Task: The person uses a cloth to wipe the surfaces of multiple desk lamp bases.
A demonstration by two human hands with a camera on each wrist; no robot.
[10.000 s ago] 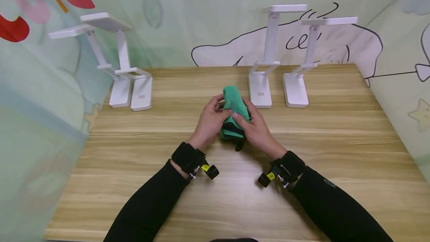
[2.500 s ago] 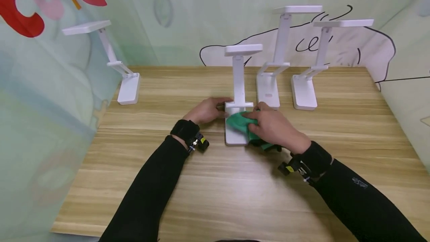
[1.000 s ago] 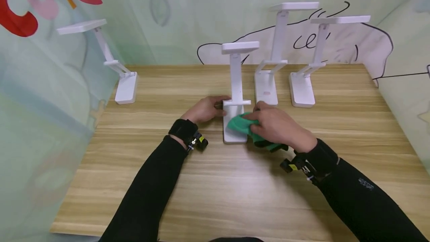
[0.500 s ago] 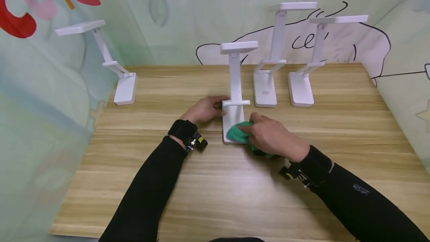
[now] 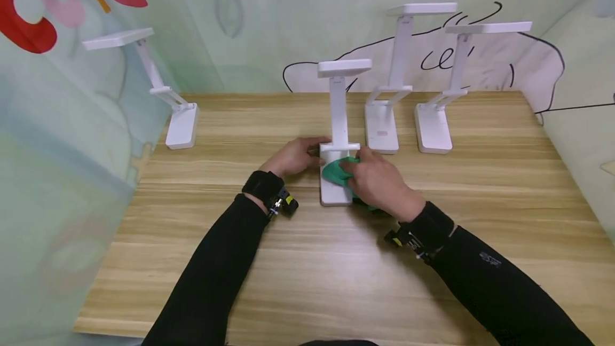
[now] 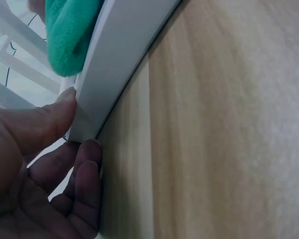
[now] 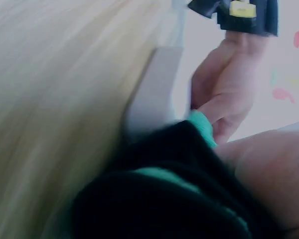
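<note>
A white desk lamp [image 5: 338,111] stands upright mid-table, its flat rectangular base [image 5: 334,196] towards me. At the base's rear left edge, my left hand [image 5: 294,156] grips it; in the left wrist view the thumb [image 6: 65,112] lies on the side, with fingers curled by the end. My right hand [image 5: 381,180] holds a green cloth [image 5: 336,172] and presses it on top of the base, just in front of the hinge bar. The cloth's dark part [image 7: 154,199] hangs under the palm, blurred in the right wrist view. The right fingertips are partly hidden by the cloth.
Close behind on the right stand two more white lamps, one nearer [image 5: 381,127] and one farther right [image 5: 433,130]. Another lamp [image 5: 182,127] is at the back left by the wall. The wooden table [image 5: 298,271] meets printed curtains at the back and sides.
Ten seconds ago both hands held the folded cloth; since then one left-side lamp has come to the middle. In the last half second the right hand slid the cloth back along the base.
</note>
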